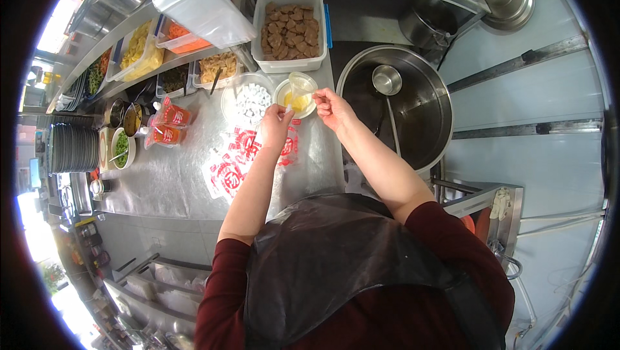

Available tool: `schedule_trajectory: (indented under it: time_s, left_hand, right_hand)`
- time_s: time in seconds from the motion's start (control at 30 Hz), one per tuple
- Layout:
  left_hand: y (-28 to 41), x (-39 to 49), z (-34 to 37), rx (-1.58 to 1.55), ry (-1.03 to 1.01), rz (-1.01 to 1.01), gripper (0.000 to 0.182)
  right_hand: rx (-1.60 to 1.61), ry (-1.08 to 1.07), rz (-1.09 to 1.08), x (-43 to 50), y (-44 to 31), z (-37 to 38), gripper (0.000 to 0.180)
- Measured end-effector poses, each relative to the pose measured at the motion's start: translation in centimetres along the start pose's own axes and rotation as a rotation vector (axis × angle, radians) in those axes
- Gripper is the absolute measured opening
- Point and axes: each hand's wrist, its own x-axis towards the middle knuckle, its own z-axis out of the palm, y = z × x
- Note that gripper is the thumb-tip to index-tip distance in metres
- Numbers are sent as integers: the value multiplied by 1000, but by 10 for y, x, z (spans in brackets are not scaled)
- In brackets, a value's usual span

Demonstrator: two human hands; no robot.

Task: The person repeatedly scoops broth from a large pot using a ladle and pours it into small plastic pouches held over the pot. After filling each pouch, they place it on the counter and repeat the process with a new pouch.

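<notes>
My left hand (275,122) pinches a small white spout (289,107) between thumb and fingertips, just in front of a bowl (278,93) holding yellow liquid. Whether a pouch hangs from the spout is hidden by the hand. Above that bowl, a clear plastic funnel (304,82) lies tilted, its narrow end in the fingers of my right hand (332,108). Under my left forearm, flat clear pouches (230,175) with red print are spread on the steel table (169,190). A clear round tub (227,103) of small white caps stands left of the bowl.
Filled spouted pouches (167,127) sit to the left, near a bowl of chopped greens (122,149) and stacked plates (73,148). Behind is a tub of brown meat slices (290,33). At right, a large pot (416,132) of dark liquid holds a ladle (387,81).
</notes>
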Motion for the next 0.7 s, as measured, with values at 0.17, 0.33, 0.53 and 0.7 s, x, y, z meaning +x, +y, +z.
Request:
schedule_trajectory:
  time_s: [0.17, 0.33, 0.53, 0.7]
  left_hand:
    - [16, -9, -6, 64, 56, 169, 24]
    - [33, -41, -15, -30, 145, 319, 18]
    - [33, -99, -17, -476, 228, 210, 26]
    - [29, -143, -39, -274, 213, 140, 36]
  right_hand:
    - [-61, 10, 66, -15, -8, 9, 10]
    - [-277, -131, 112, -78, -12, 28, 16]
    - [-550, -611, 93, -124, -8, -15, 37]
    - [-1226, 313, -448, -45, -31, -179, 44]
